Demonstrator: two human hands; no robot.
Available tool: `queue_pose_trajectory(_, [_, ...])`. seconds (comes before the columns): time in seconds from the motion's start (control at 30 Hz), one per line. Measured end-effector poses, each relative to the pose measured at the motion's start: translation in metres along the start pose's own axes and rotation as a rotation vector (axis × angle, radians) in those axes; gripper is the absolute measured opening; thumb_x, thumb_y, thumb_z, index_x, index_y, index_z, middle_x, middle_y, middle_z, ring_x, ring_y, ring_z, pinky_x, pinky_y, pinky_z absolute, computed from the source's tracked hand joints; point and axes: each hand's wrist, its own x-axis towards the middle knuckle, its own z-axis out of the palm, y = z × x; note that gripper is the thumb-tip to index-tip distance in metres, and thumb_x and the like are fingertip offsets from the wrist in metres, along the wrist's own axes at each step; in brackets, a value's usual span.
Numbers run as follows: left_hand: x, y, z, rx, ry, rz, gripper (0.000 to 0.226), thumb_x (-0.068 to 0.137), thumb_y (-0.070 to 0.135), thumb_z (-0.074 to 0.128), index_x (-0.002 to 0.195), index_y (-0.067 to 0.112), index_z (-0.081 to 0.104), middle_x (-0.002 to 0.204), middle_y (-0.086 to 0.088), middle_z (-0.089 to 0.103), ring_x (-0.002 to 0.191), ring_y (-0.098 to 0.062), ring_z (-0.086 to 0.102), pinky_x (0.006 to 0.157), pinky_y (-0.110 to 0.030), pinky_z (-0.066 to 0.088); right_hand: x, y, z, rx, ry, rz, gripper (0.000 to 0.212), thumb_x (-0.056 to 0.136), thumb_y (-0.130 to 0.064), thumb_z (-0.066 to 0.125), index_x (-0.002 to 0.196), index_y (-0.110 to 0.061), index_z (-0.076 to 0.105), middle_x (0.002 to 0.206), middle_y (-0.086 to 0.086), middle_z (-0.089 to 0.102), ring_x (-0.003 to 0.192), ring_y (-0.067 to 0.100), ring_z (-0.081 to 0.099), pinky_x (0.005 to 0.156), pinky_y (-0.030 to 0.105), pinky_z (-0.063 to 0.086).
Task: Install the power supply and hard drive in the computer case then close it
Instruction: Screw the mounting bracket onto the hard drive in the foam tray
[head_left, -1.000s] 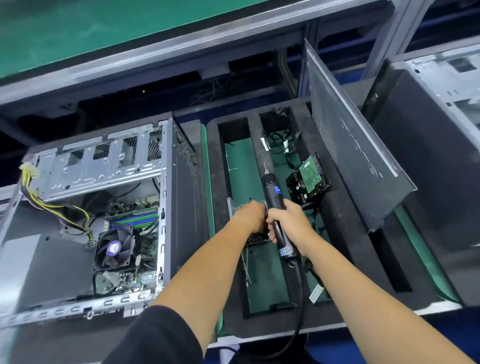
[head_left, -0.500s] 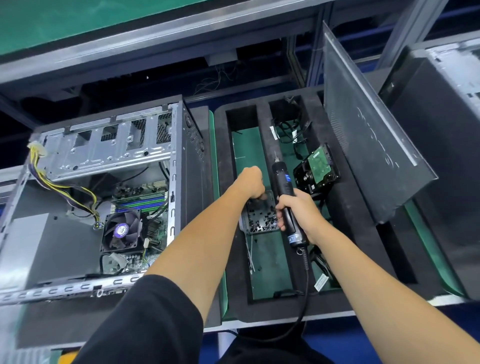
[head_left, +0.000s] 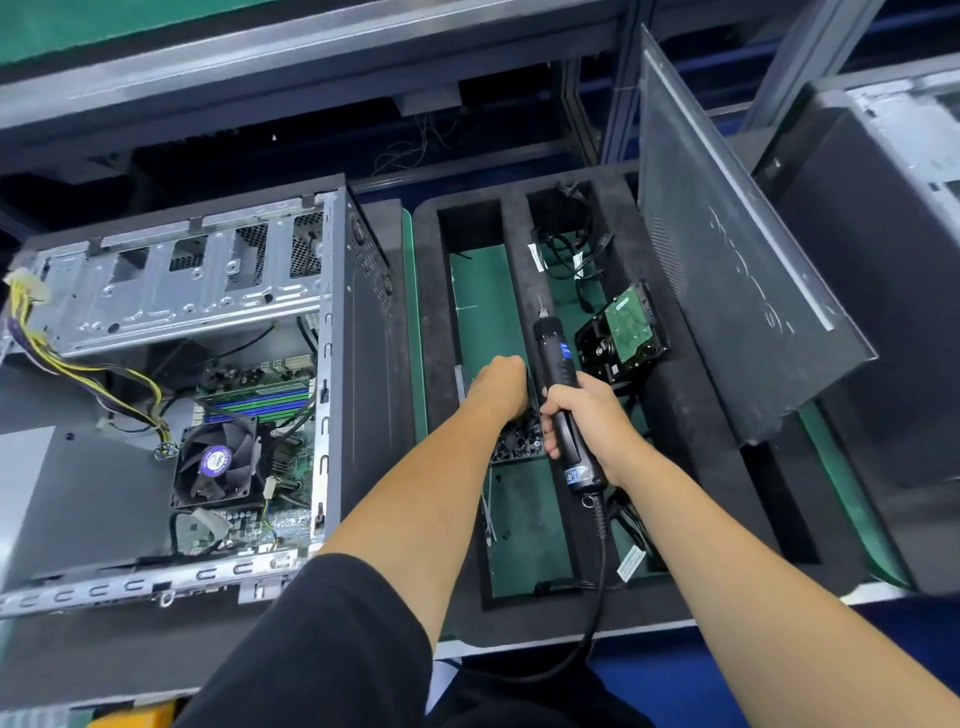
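**Picking Up Screws**

From the head camera, the right hand (head_left: 584, 415) was wrapped tight around the electric screwdriver (head_left: 563, 402), tip up, likely to keep it ready. The left hand (head_left: 501, 387) had curled fingers over the little screw tray (head_left: 517, 441); maybe it pinched a screw, but I could not tell. The hard drive (head_left: 621, 332) leaned in the foam tray (head_left: 691, 467), near the tool. The open computer case (head_left: 171, 374) waited on the left. The side panel (head_left: 727, 270) stood propped nearby, out of the way.

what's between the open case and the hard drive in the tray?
In the head view, between the open case and the hard drive: the foam tray wall, the left hand over the screw box, then the electric screwdriver gripped by the right hand.
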Motion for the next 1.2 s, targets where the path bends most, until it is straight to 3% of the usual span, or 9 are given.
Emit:
queue_pose_trajectory(0.37, [-0.002, -0.001, 0.018, -0.115, 0.018, 0.045, 0.011, 0.082, 0.001, 0.049, 0.084, 0.007, 0.058, 0.092, -0.020, 0.064, 0.079, -0.036, 0.059, 0.062, -0.032, 0.041, 0.001, -0.002, 0.001, -0.033, 0.011, -0.009, 0.017, 0.076, 0.004, 0.054, 0.086, -0.007, 0.048, 0.057, 0.013, 0.051, 0.043, 0.024, 0.048, 0.042, 0.028, 0.043])
queue_pose_trajectory(0.5, [-0.002, 0.000, 0.018, -0.161, -0.012, 0.010, 0.012, 0.084, 0.005, 0.051, 0.090, 0.005, 0.061, 0.093, -0.018, 0.063, 0.078, -0.034, 0.056, 0.064, -0.032, 0.042, 0.001, -0.001, 0.000, -0.031, 0.014, -0.002, 0.017, 0.074, 0.003, 0.055, 0.086, -0.007, 0.049, 0.057, 0.012, 0.051, 0.043, 0.024, 0.048, 0.042, 0.028, 0.043])
queue_pose_trajectory(0.7, [-0.002, 0.001, 0.014, -0.206, -0.010, -0.018, 0.012, 0.084, 0.004, 0.053, 0.073, 0.010, 0.051, 0.085, -0.015, 0.059, 0.070, -0.032, 0.055, 0.060, -0.032, 0.042, 0.002, -0.001, 0.001, -0.042, 0.016, -0.006, 0.017, 0.074, 0.003, 0.055, 0.086, -0.007, 0.049, 0.057, 0.012, 0.052, 0.043, 0.024, 0.049, 0.042, 0.029, 0.044])
queue_pose_trajectory(0.93, [0.002, -0.001, -0.007, -0.125, -0.015, -0.035, 0.004, 0.086, 0.006, 0.054, 0.088, 0.003, 0.053, 0.100, -0.020, 0.061, 0.087, -0.035, 0.061, 0.065, -0.033, 0.046, 0.000, -0.003, 0.000, -0.005, 0.005, 0.019, 0.018, 0.074, 0.004, 0.054, 0.087, -0.008, 0.047, 0.057, 0.013, 0.050, 0.042, 0.023, 0.047, 0.042, 0.028, 0.042])
queue_pose_trajectory(1.2, [0.000, -0.002, -0.010, 0.091, -0.083, 0.018, 0.017, 0.086, 0.000, 0.052, 0.102, 0.001, 0.058, 0.107, -0.018, 0.061, 0.093, -0.034, 0.062, 0.066, -0.032, 0.045, -0.001, -0.003, 0.001, 0.018, -0.001, 0.026, 0.018, 0.075, 0.004, 0.053, 0.086, -0.008, 0.046, 0.056, 0.013, 0.048, 0.042, 0.022, 0.045, 0.041, 0.027, 0.041])
